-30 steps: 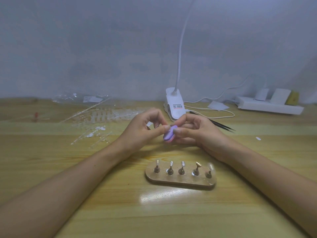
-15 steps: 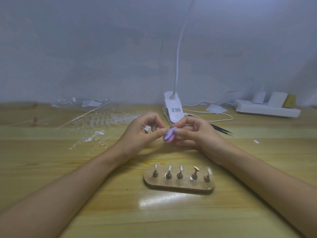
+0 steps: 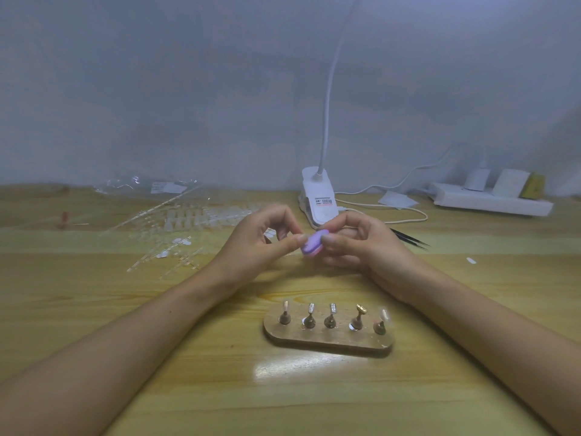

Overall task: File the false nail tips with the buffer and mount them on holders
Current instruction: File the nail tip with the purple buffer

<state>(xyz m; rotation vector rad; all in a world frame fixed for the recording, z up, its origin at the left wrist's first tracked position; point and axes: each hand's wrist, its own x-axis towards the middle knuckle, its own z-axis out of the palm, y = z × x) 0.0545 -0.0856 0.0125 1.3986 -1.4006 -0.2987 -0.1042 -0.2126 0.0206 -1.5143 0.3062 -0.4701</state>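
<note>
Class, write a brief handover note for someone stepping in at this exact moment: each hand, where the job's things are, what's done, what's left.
Right hand grips the purple buffer. Left hand: fingers curled, thumb on the buffer; any tip it pinches is too small to see.
Stand with five holders sits nearer the person; loose nail tips lie to the left, further back.
Done: rightmost holder seems to carry a clear tip.
Left: filing, then mounting the rest.

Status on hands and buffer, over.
Right hand grips purple buffer. Left hand, fingers curled, thumb against it. Nothing between hands and holder stand.
</note>
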